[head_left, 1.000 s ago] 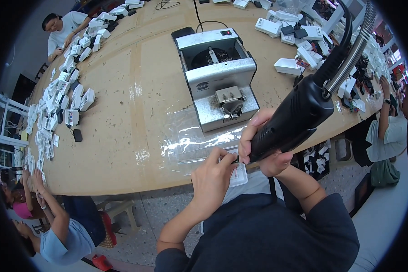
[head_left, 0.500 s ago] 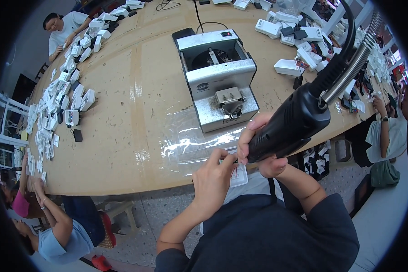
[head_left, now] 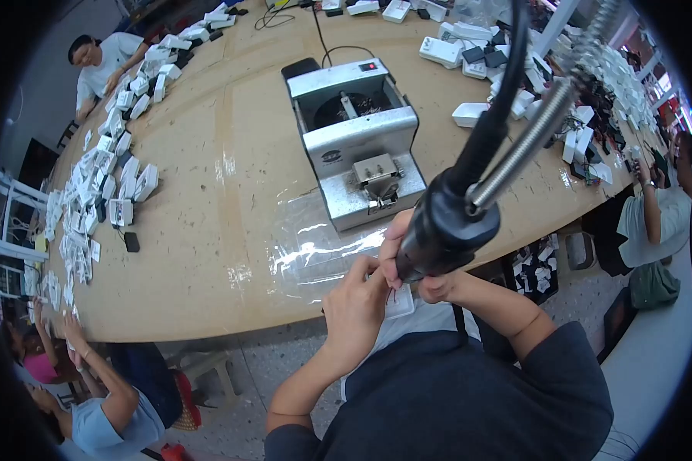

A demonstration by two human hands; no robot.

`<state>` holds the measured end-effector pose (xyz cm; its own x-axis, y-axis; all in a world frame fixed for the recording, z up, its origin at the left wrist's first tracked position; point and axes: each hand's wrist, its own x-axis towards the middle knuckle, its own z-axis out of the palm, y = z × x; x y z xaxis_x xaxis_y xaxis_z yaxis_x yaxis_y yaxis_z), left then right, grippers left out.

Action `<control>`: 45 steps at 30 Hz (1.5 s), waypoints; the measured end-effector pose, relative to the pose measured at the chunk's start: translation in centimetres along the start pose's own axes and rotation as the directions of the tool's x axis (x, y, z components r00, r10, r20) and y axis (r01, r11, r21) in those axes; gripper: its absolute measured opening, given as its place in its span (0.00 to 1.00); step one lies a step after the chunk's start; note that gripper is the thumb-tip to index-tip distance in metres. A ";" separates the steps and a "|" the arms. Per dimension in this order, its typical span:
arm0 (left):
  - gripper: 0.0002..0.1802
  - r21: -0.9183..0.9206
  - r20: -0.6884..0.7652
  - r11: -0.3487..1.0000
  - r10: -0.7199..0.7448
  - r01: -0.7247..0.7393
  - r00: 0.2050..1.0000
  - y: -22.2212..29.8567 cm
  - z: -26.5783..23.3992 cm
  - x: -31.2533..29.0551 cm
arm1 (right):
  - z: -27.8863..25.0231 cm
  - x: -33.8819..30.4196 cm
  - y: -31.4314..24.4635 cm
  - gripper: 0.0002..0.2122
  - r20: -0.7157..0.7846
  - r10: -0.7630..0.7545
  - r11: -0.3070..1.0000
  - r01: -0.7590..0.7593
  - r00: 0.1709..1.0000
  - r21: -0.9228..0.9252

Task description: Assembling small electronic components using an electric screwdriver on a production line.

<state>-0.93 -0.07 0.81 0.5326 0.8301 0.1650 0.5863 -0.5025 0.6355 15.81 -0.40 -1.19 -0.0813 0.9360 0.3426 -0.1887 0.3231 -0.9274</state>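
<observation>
My right hand [head_left: 430,283] is wrapped round a black electric screwdriver [head_left: 447,230], which hangs from a coiled metal spring and a thick cable. The tool stands steeply and its tip is hidden behind my fingers. Close beside that lower end, my left hand [head_left: 354,307] is closed in a pinch; what its fingertips hold is hidden. Under both hands, at the table's near edge, lies a small white plastic case [head_left: 400,303] with thin dark-red wires showing in it. My hands partly cover the case.
A silver bench machine [head_left: 357,146] with a lit red switch stands just beyond my hands, on clear plastic sheeting [head_left: 307,265]. White plastic housings [head_left: 92,180] lie heaped at left, and more housings [head_left: 442,52] at right. Other people sit round the table. A black crate [head_left: 537,273] holds white parts.
The screwdriver has swung left and more upright, its spring and cable following. My right hand has shifted slightly left with it. My left hand stays pinched near the case. The view has shifted slightly.
</observation>
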 end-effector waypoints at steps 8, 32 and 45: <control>0.14 0.032 0.103 0.999 0.035 -0.039 0.994 -1.7 -4.2 -1.9 | -0.1 0.3 -2.1 0.43 -0.253 -0.186 0.914 0.262 0.949 0.309; 0.14 -0.532 -0.278 0.846 -0.219 0.040 0.935 9.4 17.0 23.6 | -16.6 -4.4 -5.4 0.25 -0.692 -0.353 0.916 0.081 0.630 -0.393; 0.07 -0.187 -0.337 0.968 0.097 -0.168 0.936 1.7 -0.1 -0.4 | -7.5 -1.8 -5.1 0.33 -0.242 -0.585 0.412 0.027 0.774 -0.911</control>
<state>-0.16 -1.23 1.93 0.3503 0.8099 0.4706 0.3638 -0.5806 0.7284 24.27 -2.68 1.78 0.2847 0.5692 0.7713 0.8113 0.2856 -0.5102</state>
